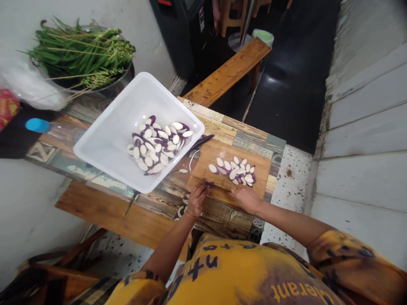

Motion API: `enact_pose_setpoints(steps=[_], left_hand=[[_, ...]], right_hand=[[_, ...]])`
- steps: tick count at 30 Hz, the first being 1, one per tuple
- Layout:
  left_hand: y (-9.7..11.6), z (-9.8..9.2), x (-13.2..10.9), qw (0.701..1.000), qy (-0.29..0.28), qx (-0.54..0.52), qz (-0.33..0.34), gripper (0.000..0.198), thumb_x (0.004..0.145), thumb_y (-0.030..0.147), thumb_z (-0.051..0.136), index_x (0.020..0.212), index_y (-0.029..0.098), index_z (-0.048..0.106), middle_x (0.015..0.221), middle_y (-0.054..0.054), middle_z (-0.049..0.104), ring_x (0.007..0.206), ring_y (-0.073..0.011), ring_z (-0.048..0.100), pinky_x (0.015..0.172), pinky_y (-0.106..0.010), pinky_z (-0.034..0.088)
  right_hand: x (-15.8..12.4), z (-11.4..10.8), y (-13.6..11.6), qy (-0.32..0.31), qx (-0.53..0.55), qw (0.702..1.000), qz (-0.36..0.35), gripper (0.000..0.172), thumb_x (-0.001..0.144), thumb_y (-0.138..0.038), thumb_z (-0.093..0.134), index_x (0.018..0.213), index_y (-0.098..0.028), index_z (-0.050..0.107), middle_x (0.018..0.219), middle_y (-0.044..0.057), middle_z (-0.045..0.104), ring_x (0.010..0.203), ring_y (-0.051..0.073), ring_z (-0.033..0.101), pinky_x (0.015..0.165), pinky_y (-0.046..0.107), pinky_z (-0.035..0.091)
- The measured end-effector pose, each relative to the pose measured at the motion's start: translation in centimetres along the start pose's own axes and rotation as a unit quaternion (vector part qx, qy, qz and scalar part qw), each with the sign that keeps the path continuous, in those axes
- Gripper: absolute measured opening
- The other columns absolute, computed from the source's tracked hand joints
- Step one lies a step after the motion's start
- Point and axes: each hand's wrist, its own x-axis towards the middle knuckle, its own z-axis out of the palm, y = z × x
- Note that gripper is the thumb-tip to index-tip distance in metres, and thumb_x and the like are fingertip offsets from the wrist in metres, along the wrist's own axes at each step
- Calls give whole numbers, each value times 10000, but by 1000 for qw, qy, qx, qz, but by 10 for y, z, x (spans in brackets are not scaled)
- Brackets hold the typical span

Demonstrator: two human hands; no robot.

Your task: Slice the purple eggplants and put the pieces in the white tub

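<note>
My left hand [197, 199] is at the front left edge of a wooden cutting board [203, 159], its fingers pinched at a small purple-skinned eggplant end [208, 183]. At the board's front edge, my right hand [246, 200] is closed, knuckles toward the board. A thin dark line runs from it toward the left hand; whether this is a blade seen edge-on I cannot tell. Just beyond the right hand lie oval eggplant slices [233, 173], white with purple rims. More eggplant slices [152, 159] fill the bottom of a white plastic tub [108, 118] to the left.
Dark purple eggplant [203, 140] shows between tub and board. One loose slice [183, 171] lies on the patchwork-patterned table [219, 127]. Behind the tub are a blue-capped bottle [47, 126] and a metal bowl [122, 80] of skewered greens [79, 55]. Wooden benches [232, 70] stand beyond and left.
</note>
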Motion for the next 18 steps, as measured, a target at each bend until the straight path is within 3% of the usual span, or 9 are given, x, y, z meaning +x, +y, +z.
enact_pose_setpoints(steps=[3,6,11,18], left_hand=[[1,-2,-3,999,-23,13,-22,443,948,308,253,1299,165,481,1155,-147,542,1110,-225,470,937,-425,410],[0,-2,-8,999,-19,18,-21,398,941,256,310,1292,185,482,1168,-127,549,1116,-217,472,937,-420,415],[-5,0,-11,1000,1,4,-17,355,938,224,315,1195,165,554,1143,-119,578,1099,-216,507,921,-411,440],[-5,0,-11,1000,0,2,-9,326,919,192,366,1186,162,551,1128,-117,579,1095,-221,504,920,-424,445]], right_hand=[[9,2,-2,23,31,999,38,373,960,-332,234,969,-126,544,828,104,667,724,199,636,563,264,374],[-5,2,2,28,29,999,27,368,963,-337,239,975,-125,540,774,86,662,695,195,632,550,261,348],[-32,-1,7,6,-5,1000,-17,338,960,-296,253,939,-133,549,698,76,657,650,191,626,514,266,300],[-40,-12,13,-36,-25,999,-11,332,956,-295,263,954,-140,557,751,86,679,677,204,642,522,265,321]])
